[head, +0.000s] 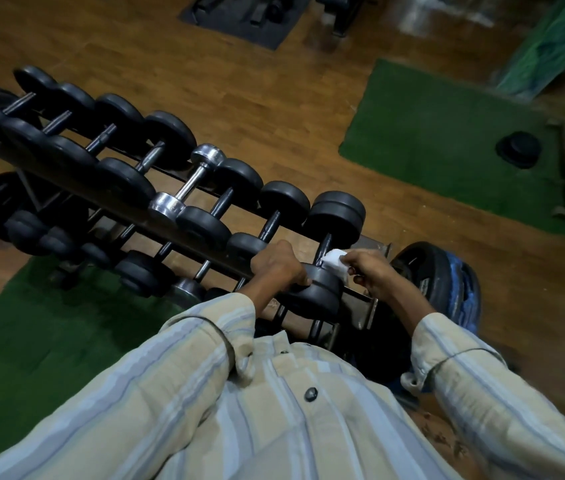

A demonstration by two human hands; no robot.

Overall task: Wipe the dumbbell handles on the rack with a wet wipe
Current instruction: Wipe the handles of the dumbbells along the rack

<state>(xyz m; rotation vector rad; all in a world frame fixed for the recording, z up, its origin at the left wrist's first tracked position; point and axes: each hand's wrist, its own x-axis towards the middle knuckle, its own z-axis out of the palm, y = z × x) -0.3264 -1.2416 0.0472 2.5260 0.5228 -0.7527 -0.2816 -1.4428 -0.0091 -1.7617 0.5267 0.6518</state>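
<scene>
A person in a striped shirt [274,410] stands over the end of a long rack [374,249] of dumbbells, which runs away across the wooden floor [274,98] toward the upper left. The left hand [279,266] is closed over the near head of the last dumbbell [338,211] on the top row, fingers curled down on the black plates. The right hand [371,271] is pinched shut on a white wipe [334,261], thumb and fingers gripping it. The wipe is touching the near part of that dumbbell's dark handle [325,245], just above the near head, and it sits between the two hands. The far head, two stacked black plates, rests on the far rail.

Further along the top row lie more black dumbbells side by side, and among them one chrome dumbbell [187,181], its shiny heads standing out from the rest. A lower row of smaller dumbbells [139,273] shows under the top one, partly hidden by the rails. Just beside the right forearm, at the rack's end, a large black plate [426,268] leans against something blue. Green mats [447,140] lie on the floor to the right and to the near left, and a small round black weight [518,148] sits alone on the right one
</scene>
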